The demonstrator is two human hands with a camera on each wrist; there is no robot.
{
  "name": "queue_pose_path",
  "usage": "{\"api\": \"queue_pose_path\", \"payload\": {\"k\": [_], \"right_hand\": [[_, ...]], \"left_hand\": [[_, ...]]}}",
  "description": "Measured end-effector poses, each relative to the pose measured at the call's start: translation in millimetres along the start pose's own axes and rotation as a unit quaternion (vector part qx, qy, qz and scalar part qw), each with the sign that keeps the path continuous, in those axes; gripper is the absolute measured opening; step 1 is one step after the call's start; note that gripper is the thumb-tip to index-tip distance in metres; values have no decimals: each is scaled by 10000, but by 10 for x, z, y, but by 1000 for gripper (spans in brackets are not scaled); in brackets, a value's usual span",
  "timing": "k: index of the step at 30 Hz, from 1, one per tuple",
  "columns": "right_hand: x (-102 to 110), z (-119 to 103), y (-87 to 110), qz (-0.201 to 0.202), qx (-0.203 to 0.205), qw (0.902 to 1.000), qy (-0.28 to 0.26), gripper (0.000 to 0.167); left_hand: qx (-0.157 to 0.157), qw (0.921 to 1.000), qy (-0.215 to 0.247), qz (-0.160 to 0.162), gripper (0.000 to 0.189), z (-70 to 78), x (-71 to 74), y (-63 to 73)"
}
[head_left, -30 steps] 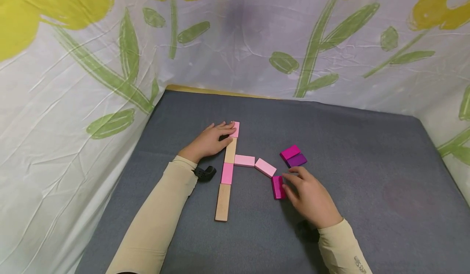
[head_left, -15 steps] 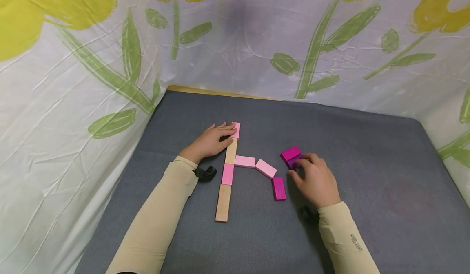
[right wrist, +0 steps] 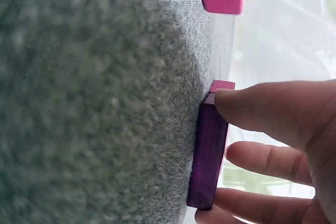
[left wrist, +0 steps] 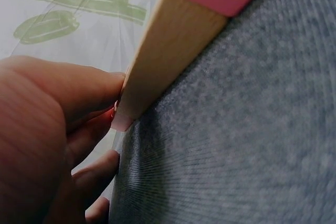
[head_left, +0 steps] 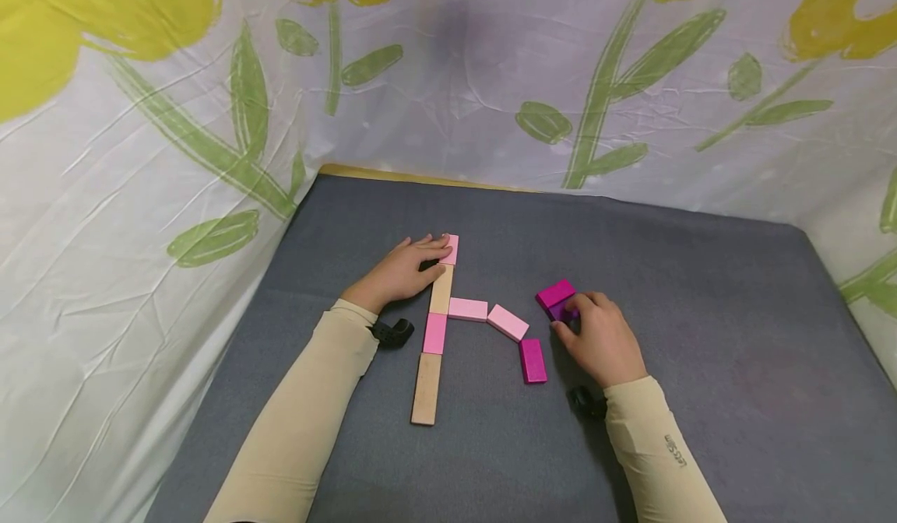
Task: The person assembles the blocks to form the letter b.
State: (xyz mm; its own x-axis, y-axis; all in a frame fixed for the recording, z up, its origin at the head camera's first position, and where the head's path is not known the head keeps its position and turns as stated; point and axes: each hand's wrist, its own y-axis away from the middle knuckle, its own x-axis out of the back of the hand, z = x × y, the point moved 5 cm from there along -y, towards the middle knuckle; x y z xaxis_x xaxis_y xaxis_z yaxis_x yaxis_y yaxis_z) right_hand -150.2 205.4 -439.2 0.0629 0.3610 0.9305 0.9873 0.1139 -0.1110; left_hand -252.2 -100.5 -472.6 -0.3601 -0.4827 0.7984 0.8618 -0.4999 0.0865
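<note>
My left hand [head_left: 395, 274] rests with extended fingers at the far end of a straight row. Its fingertips touch a pink block [head_left: 452, 252] and its thumb the plain wooden block [head_left: 441, 289] behind it. Nearer in that row come a pink block [head_left: 434, 333] and another wooden block [head_left: 426, 389]. On the right, my right hand [head_left: 604, 342] holds a purple block [right wrist: 207, 156], thumb at one end and fingers at the other. This block lies on the cloth against a magenta block [head_left: 556, 290], and the hand partly covers it in the head view.
From the row's right side, two light pink blocks, one straight [head_left: 467, 309] and one slanted [head_left: 508, 321], lead to a magenta block [head_left: 532, 361]. Grey cloth [head_left: 701, 352] covers the table. A white flowered sheet [head_left: 462, 118] hangs behind and at the sides.
My right hand has left the nearer magenta block, moved away from me to the purple block and taken hold of it. My left hand has stayed in place.
</note>
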Motion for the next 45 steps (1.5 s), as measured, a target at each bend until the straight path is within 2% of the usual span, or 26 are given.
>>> {"api": "queue_pose_path", "payload": {"k": [10, 16, 22, 27, 30, 36, 45], "right_hand": [[35, -15, 83, -376, -285, 9987, 194, 43], [53, -23, 173, -377, -55, 9990, 235, 44], [67, -27, 210, -324, 273, 9985, 343, 34], [114, -68, 235, -189, 360, 9986, 352, 29], [172, -138, 250, -33, 472, 9983, 343, 28], [283, -354, 298, 304, 944, 9943, 380, 30], [253, -719, 367, 379, 1613, 9854, 399, 29]], "left_hand": [[30, 10000, 63, 51, 51, -3, -5, 2], [8, 9999, 98, 39, 50, 5, 7, 10], [19, 9999, 124, 34, 51, -1, 14, 15], [8, 9999, 111, 14, 51, 4, 5, 12], [6, 9999, 124, 19, 51, 19, 10, 12], [31, 9999, 112, 6, 51, 22, 13, 8], [-1, 9999, 107, -6, 51, 28, 18, 11]]}}
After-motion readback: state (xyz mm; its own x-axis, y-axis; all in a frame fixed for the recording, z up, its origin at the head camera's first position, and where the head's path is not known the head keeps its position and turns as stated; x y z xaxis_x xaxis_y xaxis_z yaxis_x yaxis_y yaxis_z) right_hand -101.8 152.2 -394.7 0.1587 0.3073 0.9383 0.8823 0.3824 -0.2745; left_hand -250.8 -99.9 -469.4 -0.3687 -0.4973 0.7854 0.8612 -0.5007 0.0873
